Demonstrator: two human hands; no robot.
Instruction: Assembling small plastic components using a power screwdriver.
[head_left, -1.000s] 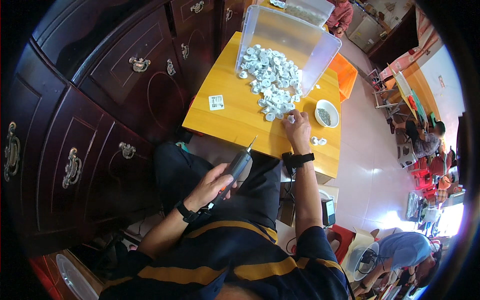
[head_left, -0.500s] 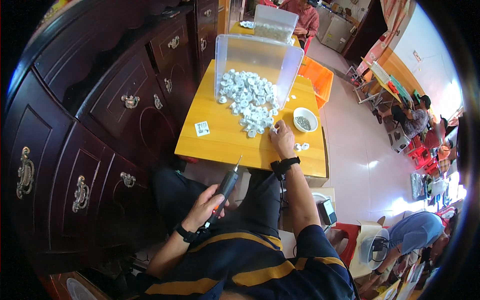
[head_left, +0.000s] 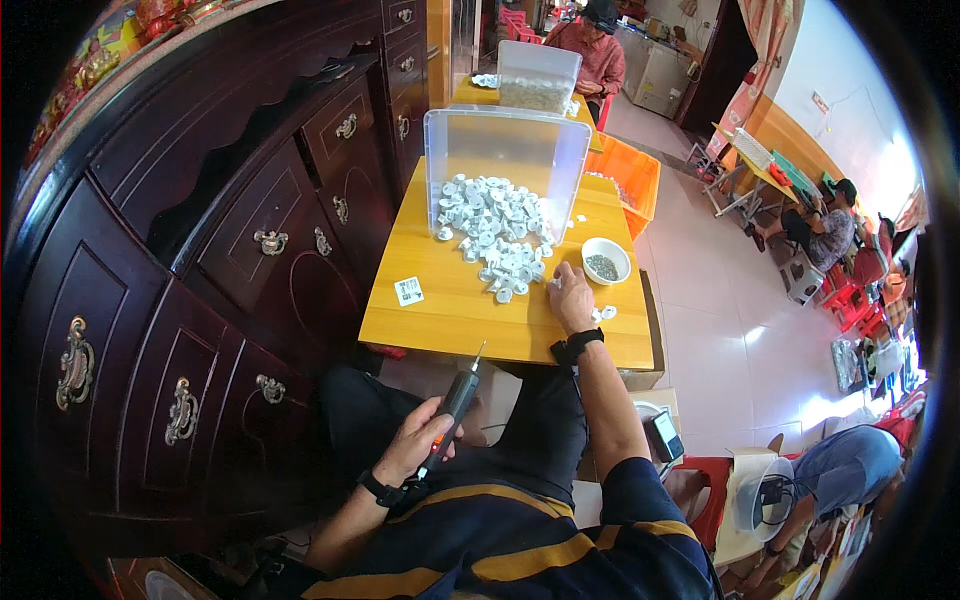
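Observation:
My left hand (head_left: 418, 440) is closed around a dark electric screwdriver (head_left: 455, 405), held above my lap with its thin bit pointing up toward the table edge. On the yellow wooden table (head_left: 450, 325), my right hand (head_left: 571, 300) has its fingers bent together at a small white plastic part (head_left: 554, 285), mostly hidden by them. To its left lies a heap of similar white plastic parts (head_left: 495, 220), spilling from a clear plastic bin (head_left: 520, 145) tipped on its side. A white bowl (head_left: 622, 262) of small metal screws (head_left: 601, 266) stands just beyond my right hand. Loose white parts (head_left: 604, 313) lie beside that hand.
A white printed card (head_left: 408, 291) lies at the table's left. Dark wooden cabinets (head_left: 250, 210) line the left side. Behind the table are an orange crate (head_left: 625, 175) and a seated person (head_left: 590, 60). Other people sit along the right, near red stools (head_left: 850, 305).
The whole view has tilted up, so the table and both hands sit lower in the picture. My right hand stays at the heap's near right edge; the left still holds the screwdriver.

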